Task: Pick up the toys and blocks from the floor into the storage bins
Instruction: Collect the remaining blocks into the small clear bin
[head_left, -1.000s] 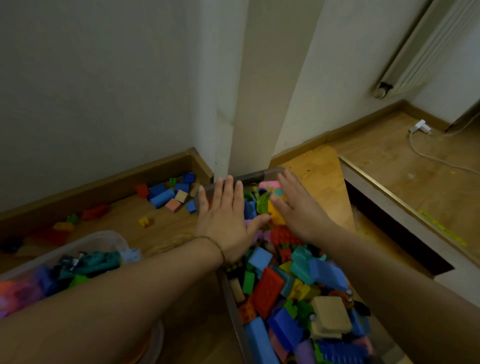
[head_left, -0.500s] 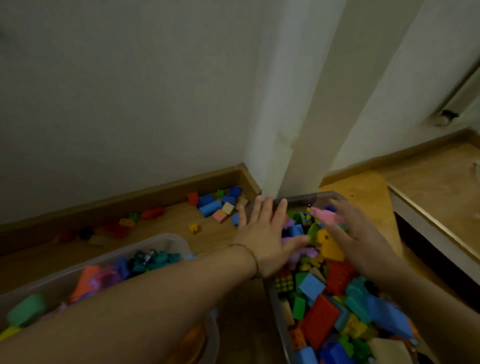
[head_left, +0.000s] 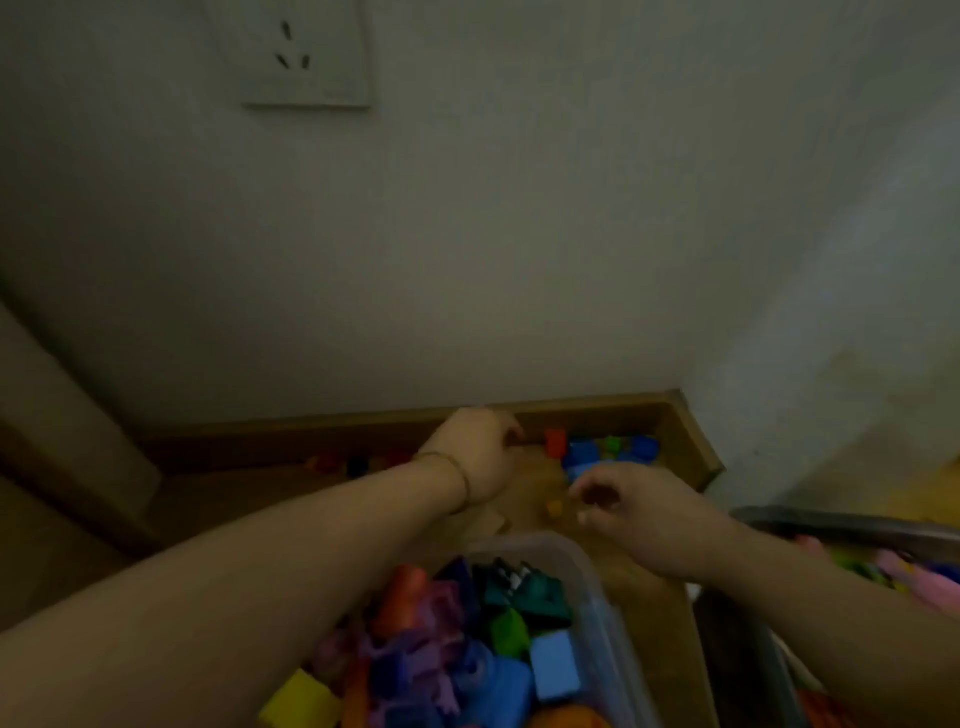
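Both hands out over the loose blocks by the skirting board, two bins close behind.

Left hand, thin bracelet at the wrist, is against the skirting board with fingers curled under; blur hides whether it grips anything. Right hand hovers just beside it, fingers bent toward the thumb over a small yellow block on the wood floor; I cannot tell if they meet on anything. Red block and a cluster of blue and green blocks lie in the corner, just past the fingertips. More dim blocks lie left along the board. Clear bin, heaped with coloured pieces, sits under the forearms. Dark-rimmed bin sits at right, also holding toys. Wall socket above.
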